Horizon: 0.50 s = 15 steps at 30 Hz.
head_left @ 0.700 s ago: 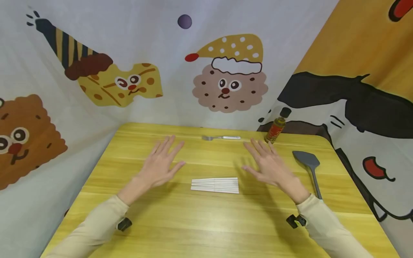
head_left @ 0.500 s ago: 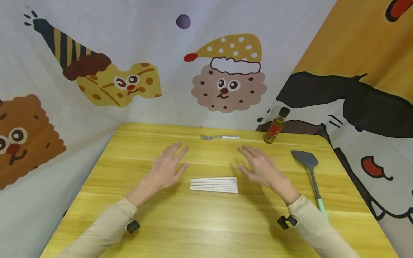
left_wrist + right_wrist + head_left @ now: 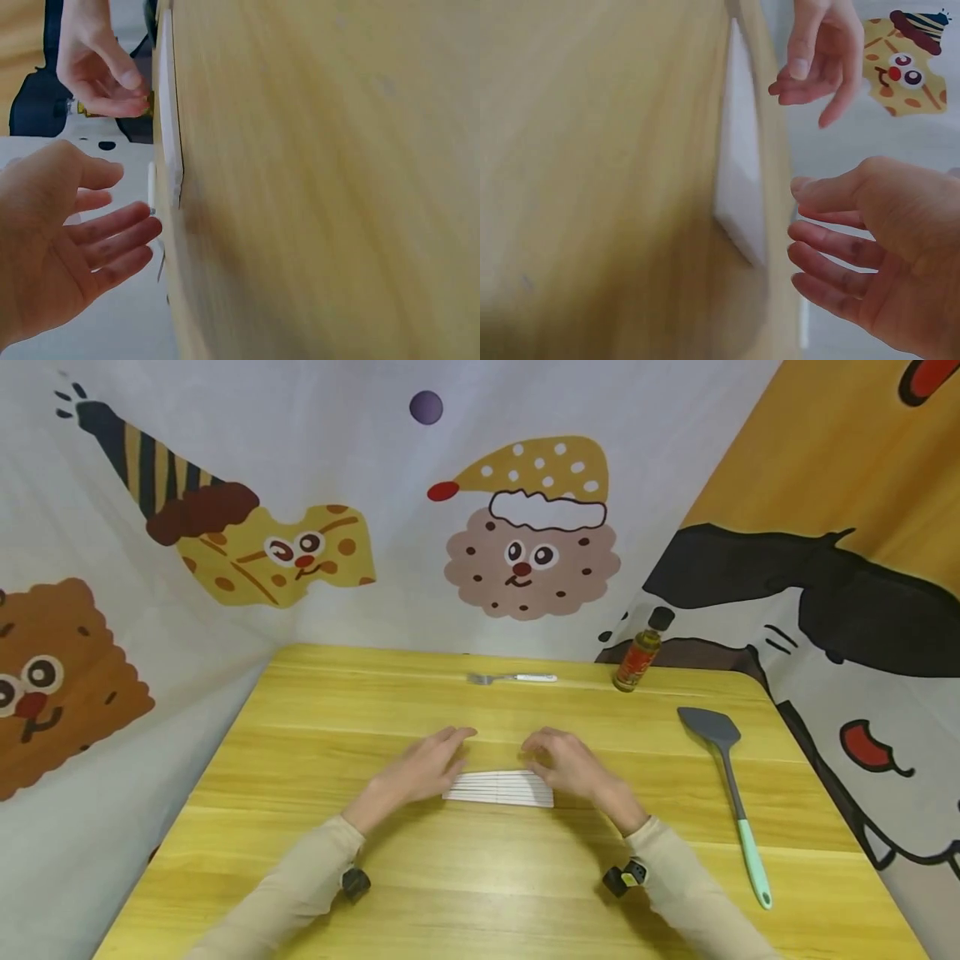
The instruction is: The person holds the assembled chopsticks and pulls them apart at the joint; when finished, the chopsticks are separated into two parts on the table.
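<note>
Several slim white sticks, which look like chopsticks, lie side by side in a flat row on the wooden table, narrower at the left. At the row's left end hovers my left hand, its fingers loosely bent and holding nothing. My right hand is over the right end in a similar pose, also holding nothing. In the left wrist view, a gap shows between the left fingers and the row's edge. The right wrist view shows the right fingertips apart from the white row.
A fork with a white handle lies near the table's back edge. To its right stands a bottle with a dark cap and red label. A grey spatula with a mint handle lies at the right. Printed cloth hangs behind the table.
Both hands have come down and inward from spread, straight fingers to the two ends of the chopsticks, fingers now bent more. The chopsticks, fork, bottle and spatula have stayed in place.
</note>
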Each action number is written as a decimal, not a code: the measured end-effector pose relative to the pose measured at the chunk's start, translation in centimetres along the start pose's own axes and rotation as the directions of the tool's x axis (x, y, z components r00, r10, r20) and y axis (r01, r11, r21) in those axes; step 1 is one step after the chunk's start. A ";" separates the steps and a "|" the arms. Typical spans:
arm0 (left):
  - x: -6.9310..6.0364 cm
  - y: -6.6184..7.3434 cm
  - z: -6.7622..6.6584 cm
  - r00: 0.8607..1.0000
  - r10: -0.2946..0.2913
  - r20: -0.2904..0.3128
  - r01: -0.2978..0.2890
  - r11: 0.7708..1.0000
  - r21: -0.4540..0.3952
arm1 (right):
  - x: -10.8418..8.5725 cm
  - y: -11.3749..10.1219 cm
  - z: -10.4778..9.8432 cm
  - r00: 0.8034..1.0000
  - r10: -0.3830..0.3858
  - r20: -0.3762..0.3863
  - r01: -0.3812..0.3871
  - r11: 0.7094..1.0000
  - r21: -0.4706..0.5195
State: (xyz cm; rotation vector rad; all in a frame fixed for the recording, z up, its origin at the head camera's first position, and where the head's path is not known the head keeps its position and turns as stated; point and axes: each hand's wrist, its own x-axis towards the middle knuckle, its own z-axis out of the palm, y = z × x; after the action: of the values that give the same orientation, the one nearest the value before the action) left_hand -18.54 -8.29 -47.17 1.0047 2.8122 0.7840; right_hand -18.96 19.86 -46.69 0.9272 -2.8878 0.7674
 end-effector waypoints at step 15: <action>1.7 0.0 2.0 0.993 0.106 0.048 -0.105 0.994 -0.014 | 0.6 0.6 1.9 1.000 -0.024 0.010 0.023 0.996 0.083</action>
State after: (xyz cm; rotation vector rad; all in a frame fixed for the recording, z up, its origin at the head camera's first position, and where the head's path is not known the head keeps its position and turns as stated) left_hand -19.40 -6.34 -48.73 1.1623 2.7292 0.7739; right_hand -19.54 19.03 -48.53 0.9744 -2.8690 0.8896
